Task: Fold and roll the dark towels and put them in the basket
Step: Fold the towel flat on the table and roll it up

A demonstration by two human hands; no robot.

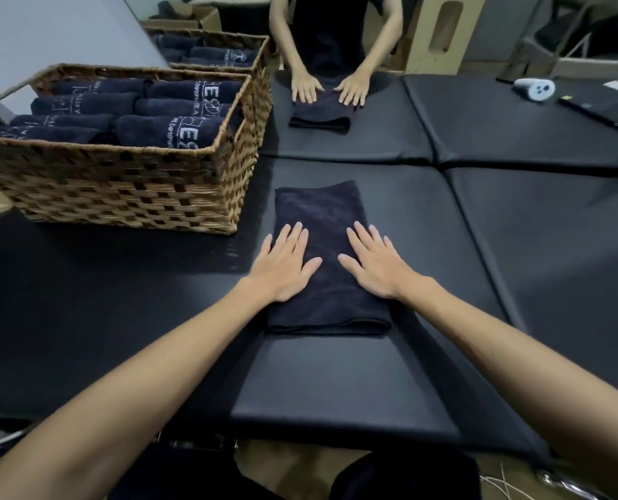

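A dark navy towel point(323, 211), folded into a long narrow strip, lies flat on the black padded table point(336, 384) in front of me. My left hand point(286, 263) presses flat on its left side with fingers straight and spread. My right hand point(374, 263) lies flat on its right side the same way. To the left stands a woven wicker basket point(120, 189) holding several rolled dark towels point(167, 129) with pale lettering.
A mirror at the far side reflects the basket, the towel and a person's hands point(327, 90). A white controller point(534, 88) and a dark flat device point(610, 110) lie at the far right. Seams divide the padded table into sections.
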